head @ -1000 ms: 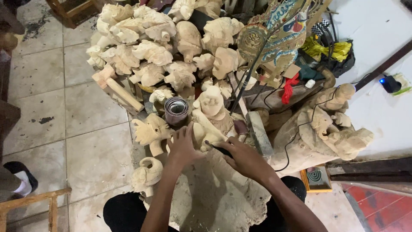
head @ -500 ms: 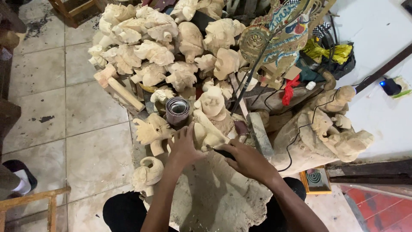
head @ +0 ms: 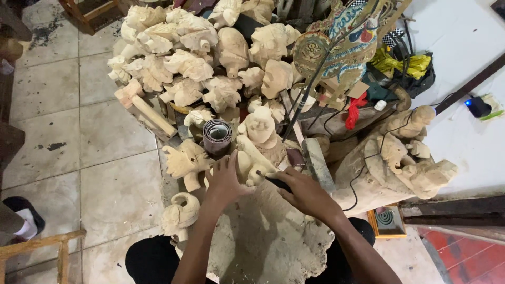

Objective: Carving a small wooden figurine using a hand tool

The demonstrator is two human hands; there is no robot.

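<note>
A pale wooden figure carving [head: 261,138] stands upright in front of me, on a dusty cloth-covered lap board [head: 268,242]. My left hand [head: 225,179] presses against the figure's lower left side and steadies it. My right hand [head: 302,193] is closed around a dark carving tool [head: 273,180] whose tip touches the figure's base. A roll of sandpaper [head: 216,135] stands just left of the figure's head.
A heap of unfinished pale wood carvings [head: 189,58] fills the space behind. A wooden mallet [head: 144,105] lies at its left edge. A large carved sculpture [head: 405,158] with a black cable sits to the right. Small elephant carvings [head: 181,213] are near my left knee. Tiled floor [head: 68,137] lies left.
Both hands stay on the figure; the view shifts very slightly. No clear movement of the carving or tool.
</note>
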